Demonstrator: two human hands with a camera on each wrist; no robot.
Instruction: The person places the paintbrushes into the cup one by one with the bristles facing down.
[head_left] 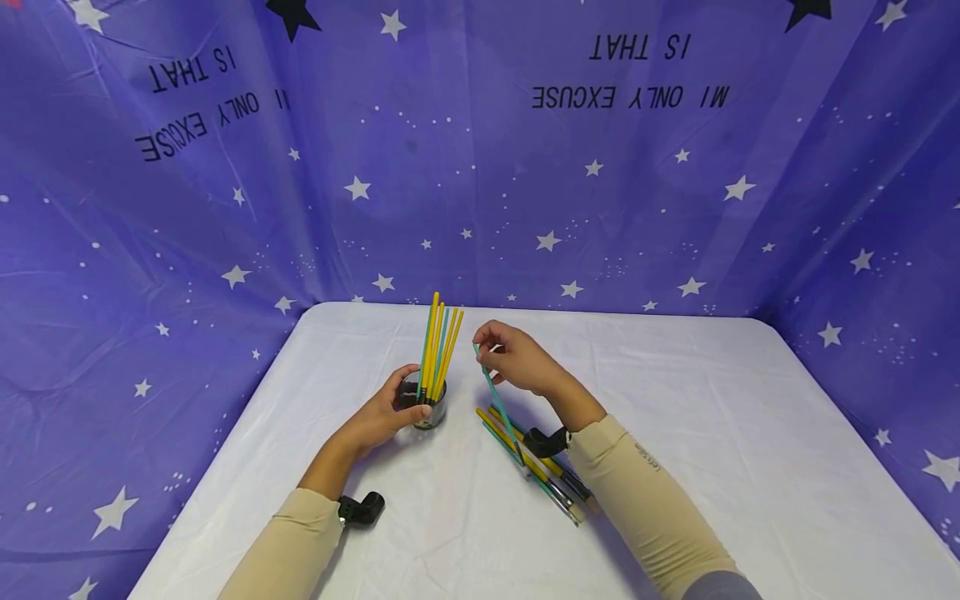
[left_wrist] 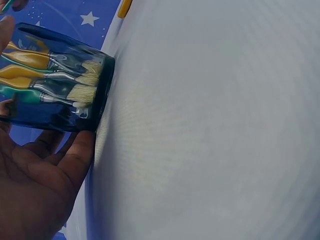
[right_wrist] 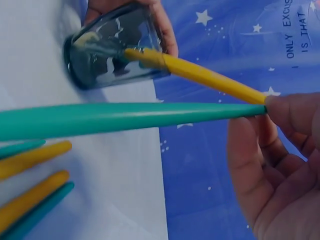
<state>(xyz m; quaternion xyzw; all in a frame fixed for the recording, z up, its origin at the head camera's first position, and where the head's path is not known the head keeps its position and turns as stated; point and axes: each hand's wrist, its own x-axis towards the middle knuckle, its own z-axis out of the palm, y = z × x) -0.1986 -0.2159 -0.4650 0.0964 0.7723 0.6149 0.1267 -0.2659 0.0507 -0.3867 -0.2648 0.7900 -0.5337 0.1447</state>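
Note:
A dark-tinted glass (head_left: 431,414) stands on the table with several yellow and green paintbrushes (left_wrist: 45,75) in it, bristles down. My left hand (head_left: 385,417) grips its side, thumb in front. To the right, my right hand (head_left: 517,357) pinches a green paintbrush (right_wrist: 125,117) by the tip of its handle, and the brush slants down with its bristle end lowest. Beneath it lies a loose group of yellow and green paintbrushes (head_left: 555,471), handles pointing toward the back; the right forearm partly covers them.
A white cloth (head_left: 450,533) covers the table. Purple star-printed fabric (head_left: 480,208) hangs along the back and both sides. A black wrist camera (head_left: 362,508) sits on the left wrist, another (head_left: 545,442) on the right.

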